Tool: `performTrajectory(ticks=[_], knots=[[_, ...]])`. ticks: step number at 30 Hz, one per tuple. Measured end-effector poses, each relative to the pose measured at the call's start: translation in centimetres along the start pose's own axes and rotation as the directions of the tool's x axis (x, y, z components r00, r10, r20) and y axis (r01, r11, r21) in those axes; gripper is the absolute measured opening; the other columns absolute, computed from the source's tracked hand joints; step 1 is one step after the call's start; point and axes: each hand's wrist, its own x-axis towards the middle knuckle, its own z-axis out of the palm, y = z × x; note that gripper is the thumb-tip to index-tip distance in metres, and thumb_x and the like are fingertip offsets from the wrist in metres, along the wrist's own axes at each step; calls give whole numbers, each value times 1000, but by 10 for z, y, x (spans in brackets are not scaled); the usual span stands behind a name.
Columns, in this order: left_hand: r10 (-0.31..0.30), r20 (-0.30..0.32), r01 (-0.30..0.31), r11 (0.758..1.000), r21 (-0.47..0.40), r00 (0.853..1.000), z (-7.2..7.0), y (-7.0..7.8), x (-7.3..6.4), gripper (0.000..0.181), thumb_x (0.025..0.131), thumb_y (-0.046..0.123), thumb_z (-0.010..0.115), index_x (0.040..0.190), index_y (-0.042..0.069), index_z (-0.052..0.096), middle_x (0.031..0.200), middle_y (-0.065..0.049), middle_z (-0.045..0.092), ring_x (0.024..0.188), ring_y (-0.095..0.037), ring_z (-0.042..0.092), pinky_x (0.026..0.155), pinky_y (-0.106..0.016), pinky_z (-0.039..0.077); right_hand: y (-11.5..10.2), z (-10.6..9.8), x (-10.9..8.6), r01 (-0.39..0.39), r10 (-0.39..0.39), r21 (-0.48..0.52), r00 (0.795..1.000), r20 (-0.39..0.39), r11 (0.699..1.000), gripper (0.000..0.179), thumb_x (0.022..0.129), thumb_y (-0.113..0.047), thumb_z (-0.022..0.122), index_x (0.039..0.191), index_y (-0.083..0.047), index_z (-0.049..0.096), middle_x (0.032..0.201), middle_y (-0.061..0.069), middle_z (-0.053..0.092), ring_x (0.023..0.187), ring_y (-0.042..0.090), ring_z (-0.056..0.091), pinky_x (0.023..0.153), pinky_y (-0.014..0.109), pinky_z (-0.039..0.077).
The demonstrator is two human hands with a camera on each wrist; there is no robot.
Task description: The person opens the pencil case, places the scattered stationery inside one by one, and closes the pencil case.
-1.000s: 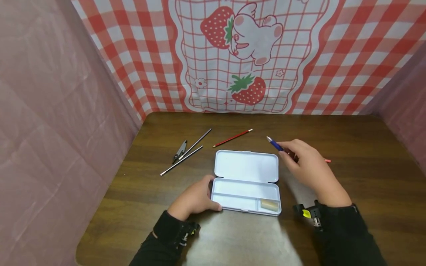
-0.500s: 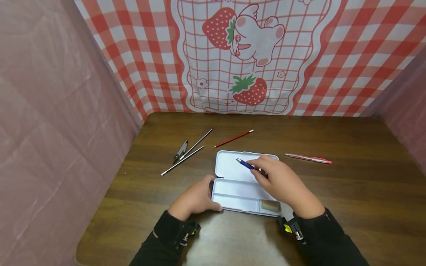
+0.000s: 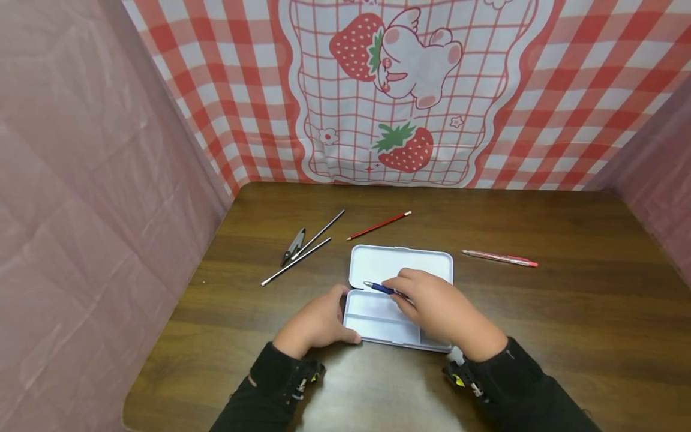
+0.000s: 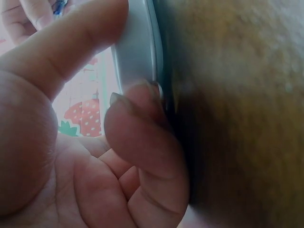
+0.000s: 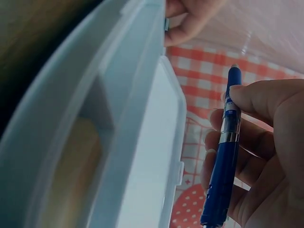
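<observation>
An open white pencil case (image 3: 382, 330) lies with its lid (image 3: 372, 261) folded back. My left hand (image 3: 315, 321) grips its left end, thumb at the front corner; in the left wrist view the curled fingers (image 4: 142, 137) press against the case's end. Over the case, my right hand (image 3: 439, 306) pinches a blue pen (image 3: 379, 288) between thumb and fingers, silver tip pointing left. The right wrist view shows the whole pen (image 5: 228, 142) held above the tray. A tan eraser (image 5: 76, 171) sits in the small compartment, hidden under the right hand in the head view.
Behind the case lies a red pencil (image 3: 379, 226). To its left are a compass (image 3: 293, 247) and two thin dark pencils (image 3: 296, 261) lying close together. A pink pen (image 3: 499, 258) rests on the wooden table (image 3: 567, 336) at right. A checked cloth (image 3: 243, 90) hangs behind.
My right hand has carried the blue pen leftward and down, from right of the case to over its tray. The pink pen came into full view. My left hand stays in place.
</observation>
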Motion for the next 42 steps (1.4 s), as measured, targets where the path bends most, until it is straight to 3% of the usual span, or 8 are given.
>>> performTrajectory(ticks=[8, 16, 28, 35, 42], knots=[[-18, 9, 18, 1000, -7, 1000, -1, 2, -1, 91, 74, 33, 95, 144, 5, 45, 122, -14, 63, 100, -24, 58, 98, -52, 47, 2, 8, -2, 60, -57, -63, 997, 56, 996, 22, 97, -18, 73, 119, -12, 74, 92, -8, 60, 78, 9, 52, 72, 32, 49], [-21, 14, 21, 1000, -2, 1000, 0, 1, 0, 89, 75, 33, 94, 145, 6, 45, 126, -13, 62, 102, -24, 58, 99, -51, 46, 2, 19, -1, 68, -41, -132, 980, 193, 989, 23, 99, -19, 71, 120, -13, 74, 96, -4, 65, 82, 11, 55, 79, 36, 54], [-42, 27, 43, 999, -6, 999, 1, 1, 2, 89, 76, 33, 94, 146, 9, 44, 133, -15, 60, 107, -24, 58, 102, -52, 45, 9, 27, -2, 72, -43, -147, 980, 192, 987, 16, 100, -14, 68, 113, -15, 75, 94, -4, 66, 82, 11, 58, 78, 38, 55], [-61, 44, 61, 998, -2, 997, 0, 3, 1, 90, 77, 34, 93, 148, 10, 43, 130, -14, 61, 104, -24, 57, 101, -53, 46, 14, 26, 1, 24, -3, -89, 975, 224, 996, 19, 96, -17, 75, 115, -17, 77, 95, -8, 68, 83, 9, 57, 84, 37, 55], [-40, 34, 40, 999, -9, 999, 1, 1, 1, 90, 76, 35, 93, 146, 9, 44, 128, -13, 62, 102, -23, 57, 100, -51, 46, 15, 25, 2, 12, 0, -55, 975, 223, 998, 17, 95, -17, 77, 112, -17, 77, 90, -10, 64, 79, 8, 54, 80, 35, 53]])
